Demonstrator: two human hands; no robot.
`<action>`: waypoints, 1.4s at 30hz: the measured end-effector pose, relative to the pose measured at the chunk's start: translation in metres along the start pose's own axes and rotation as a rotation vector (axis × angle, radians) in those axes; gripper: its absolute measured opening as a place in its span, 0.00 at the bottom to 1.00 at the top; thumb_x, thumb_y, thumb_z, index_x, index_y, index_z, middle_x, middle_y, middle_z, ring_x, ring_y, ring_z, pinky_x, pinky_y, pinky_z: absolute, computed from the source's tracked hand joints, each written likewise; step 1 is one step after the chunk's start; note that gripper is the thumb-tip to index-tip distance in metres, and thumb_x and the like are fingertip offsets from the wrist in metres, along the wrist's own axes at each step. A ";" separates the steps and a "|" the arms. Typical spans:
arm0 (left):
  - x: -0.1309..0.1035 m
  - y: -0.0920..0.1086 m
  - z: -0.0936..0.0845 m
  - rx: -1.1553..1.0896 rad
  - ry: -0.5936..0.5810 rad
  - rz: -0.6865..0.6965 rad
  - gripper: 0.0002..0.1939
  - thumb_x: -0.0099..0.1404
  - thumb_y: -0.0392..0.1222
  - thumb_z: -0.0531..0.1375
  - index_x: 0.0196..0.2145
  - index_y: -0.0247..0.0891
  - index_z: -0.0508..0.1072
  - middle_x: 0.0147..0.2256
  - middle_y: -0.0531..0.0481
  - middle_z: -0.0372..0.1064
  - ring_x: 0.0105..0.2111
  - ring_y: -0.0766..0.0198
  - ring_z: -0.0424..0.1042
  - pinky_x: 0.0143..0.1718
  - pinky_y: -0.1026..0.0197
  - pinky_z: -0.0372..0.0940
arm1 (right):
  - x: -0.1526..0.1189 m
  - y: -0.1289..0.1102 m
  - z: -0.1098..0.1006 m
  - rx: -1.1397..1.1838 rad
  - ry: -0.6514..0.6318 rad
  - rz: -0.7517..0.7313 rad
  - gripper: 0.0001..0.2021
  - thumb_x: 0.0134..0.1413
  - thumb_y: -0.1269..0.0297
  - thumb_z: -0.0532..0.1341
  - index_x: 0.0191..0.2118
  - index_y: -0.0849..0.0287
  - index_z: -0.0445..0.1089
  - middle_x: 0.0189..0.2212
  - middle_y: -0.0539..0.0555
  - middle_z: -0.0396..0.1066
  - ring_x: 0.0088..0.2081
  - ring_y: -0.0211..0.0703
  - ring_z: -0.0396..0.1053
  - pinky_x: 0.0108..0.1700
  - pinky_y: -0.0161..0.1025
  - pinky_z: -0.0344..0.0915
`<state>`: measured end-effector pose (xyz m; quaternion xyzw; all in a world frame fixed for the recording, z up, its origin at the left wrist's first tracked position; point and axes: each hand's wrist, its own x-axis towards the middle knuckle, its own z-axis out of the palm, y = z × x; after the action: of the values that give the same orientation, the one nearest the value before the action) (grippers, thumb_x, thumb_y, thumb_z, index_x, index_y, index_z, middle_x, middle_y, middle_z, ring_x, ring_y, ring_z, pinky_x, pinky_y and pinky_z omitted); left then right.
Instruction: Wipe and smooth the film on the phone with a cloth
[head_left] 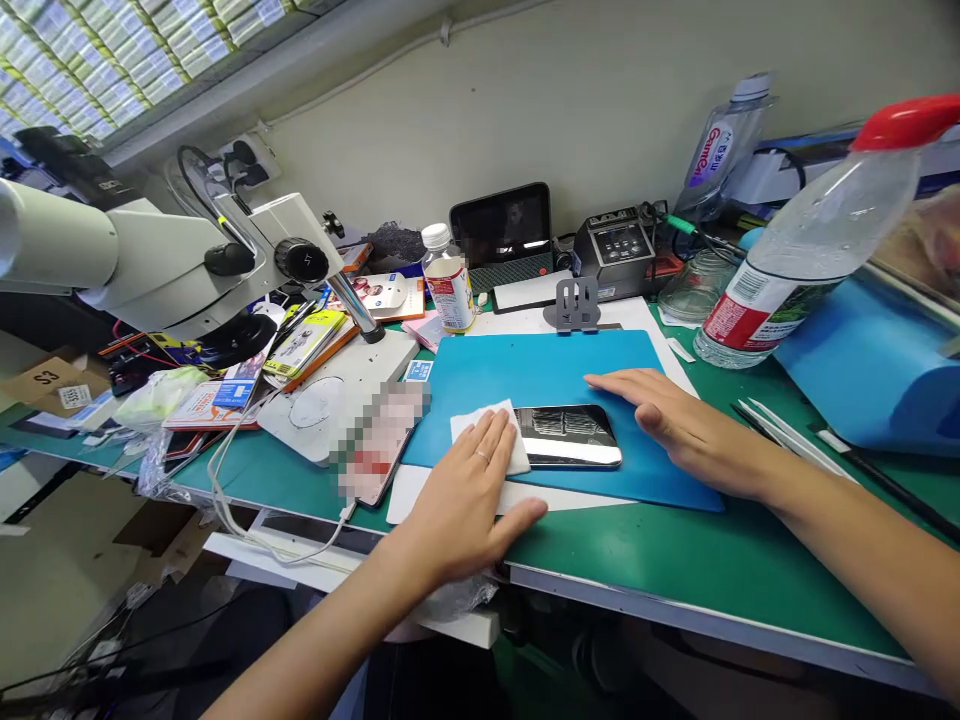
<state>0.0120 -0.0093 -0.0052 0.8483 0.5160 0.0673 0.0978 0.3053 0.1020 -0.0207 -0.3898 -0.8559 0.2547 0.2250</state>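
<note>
A smartphone (570,435) lies on the blue mat (517,365), its glossy black face reflecting a bright pattern. Over its left end and the mat beside it is a folded white wipe (463,424). My left hand (469,490) presses down on that wipe with fingers stretched flat, its thumb out to the side; a ring shows on one finger. To the right of the phone, my right hand (667,425) hovers at or just over the mat, apart from the phone, fingers extended and holding nothing. The wipe and left hand hide the phone's left end.
A second phone (382,445), partly blurred out and plugged into a white cable, lies left of the mat. A microscope (187,260) stands farther left. Behind are a small bottle (448,285) and a grey phone stand (576,305). A red-topped bottle (810,240) and tweezers (799,435) are right.
</note>
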 end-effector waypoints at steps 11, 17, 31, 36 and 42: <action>-0.032 0.005 0.000 -0.081 -0.009 -0.031 0.43 0.77 0.62 0.50 0.76 0.31 0.40 0.75 0.36 0.33 0.75 0.47 0.35 0.73 0.40 0.48 | 0.000 -0.008 -0.001 -0.002 -0.007 0.015 0.45 0.60 0.26 0.36 0.69 0.45 0.66 0.64 0.60 0.69 0.65 0.68 0.64 0.68 0.67 0.58; 0.012 0.011 -0.005 -0.097 -0.049 0.022 0.44 0.76 0.63 0.49 0.73 0.23 0.49 0.74 0.34 0.37 0.75 0.48 0.36 0.75 0.45 0.42 | 0.001 -0.003 0.003 0.020 0.016 0.031 0.45 0.58 0.25 0.36 0.68 0.44 0.66 0.65 0.58 0.69 0.66 0.69 0.63 0.70 0.69 0.55; 0.007 0.025 -0.001 -0.108 -0.032 0.093 0.44 0.76 0.64 0.49 0.73 0.24 0.50 0.74 0.35 0.38 0.75 0.48 0.36 0.74 0.45 0.43 | 0.002 0.002 0.004 0.019 0.014 0.027 0.43 0.58 0.25 0.36 0.68 0.38 0.65 0.65 0.55 0.69 0.66 0.69 0.63 0.69 0.69 0.56; 0.042 0.028 0.003 -0.092 -0.008 0.104 0.46 0.75 0.65 0.50 0.73 0.20 0.50 0.74 0.32 0.39 0.75 0.45 0.37 0.75 0.47 0.40 | 0.001 0.005 0.003 0.015 0.014 0.025 0.45 0.58 0.25 0.36 0.68 0.41 0.65 0.65 0.56 0.68 0.67 0.68 0.62 0.70 0.67 0.56; 0.019 0.037 0.007 -0.115 -0.014 0.128 0.45 0.75 0.65 0.49 0.74 0.24 0.48 0.75 0.35 0.36 0.75 0.49 0.34 0.75 0.46 0.41 | 0.001 0.001 0.003 0.005 0.016 -0.014 0.43 0.61 0.27 0.36 0.68 0.44 0.66 0.65 0.58 0.69 0.66 0.67 0.63 0.69 0.68 0.57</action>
<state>0.0540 -0.0100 -0.0028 0.8730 0.4552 0.0970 0.1457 0.3030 0.1026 -0.0235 -0.3854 -0.8560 0.2521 0.2348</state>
